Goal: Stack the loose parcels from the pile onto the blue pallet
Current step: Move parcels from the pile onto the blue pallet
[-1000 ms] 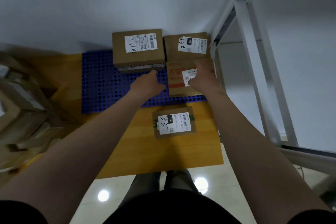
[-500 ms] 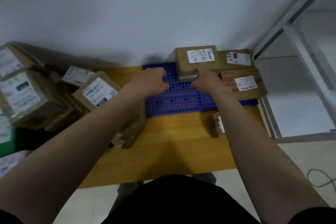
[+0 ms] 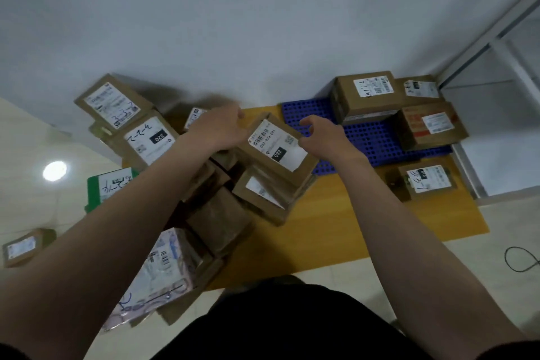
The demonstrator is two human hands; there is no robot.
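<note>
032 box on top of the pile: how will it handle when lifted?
The brown cardboard box labelled 032 has crisp edges, so it probably stays stiff. It sits tilted on uneven parcels, so a push may tip it. Both the left hand and right hand flank it, suggesting a two-handed lift.

Three parcels (image 3: 365, 96) on one blue pallet (image 3: 371, 137), two hands (image 3: 217, 128).

A yellow mat (image 3: 365, 231) lies on a pale tiled floor (image 3: 438, 280), its far edge against a plain white wall (image 3: 233, 23). A round light glare (image 3: 54, 171) shines off the floor at the left. At the right stands a white metal frame (image 3: 496, 47) with a pale panel behind it. A thin black cable loop (image 3: 523, 260) lies on the floor near the right edge. Dark clothing (image 3: 280, 327) fills the bottom centre.
</note>
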